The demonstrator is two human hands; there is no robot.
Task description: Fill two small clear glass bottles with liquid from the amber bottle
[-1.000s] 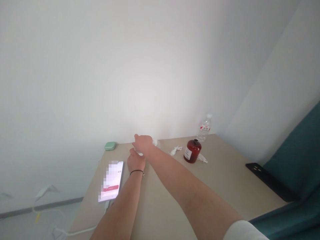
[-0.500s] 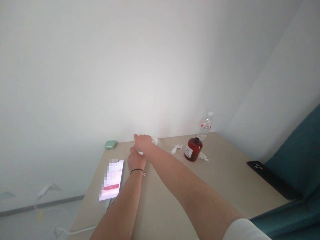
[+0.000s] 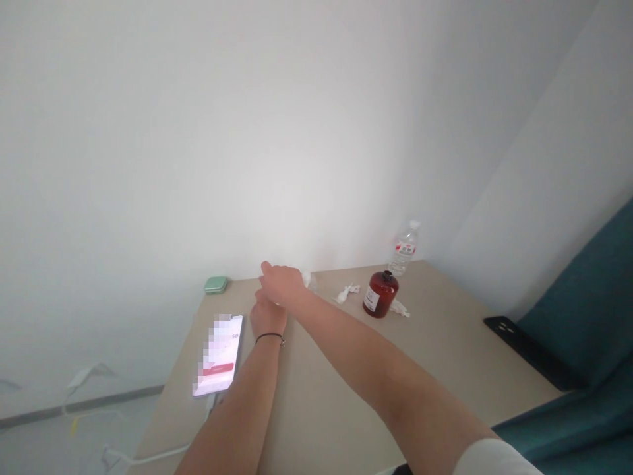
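Here both hands meet at the table's (image 3: 316, 409) far edge: right hand (image 3: 280, 284) and left hand (image 3: 268, 316) touch something small and white, their grip hidden; crumpled tissues (image 3: 346, 293) lie right, untouched.

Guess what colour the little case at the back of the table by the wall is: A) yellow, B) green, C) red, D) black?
B: the little case by the wall is pale green, left of the right hand.
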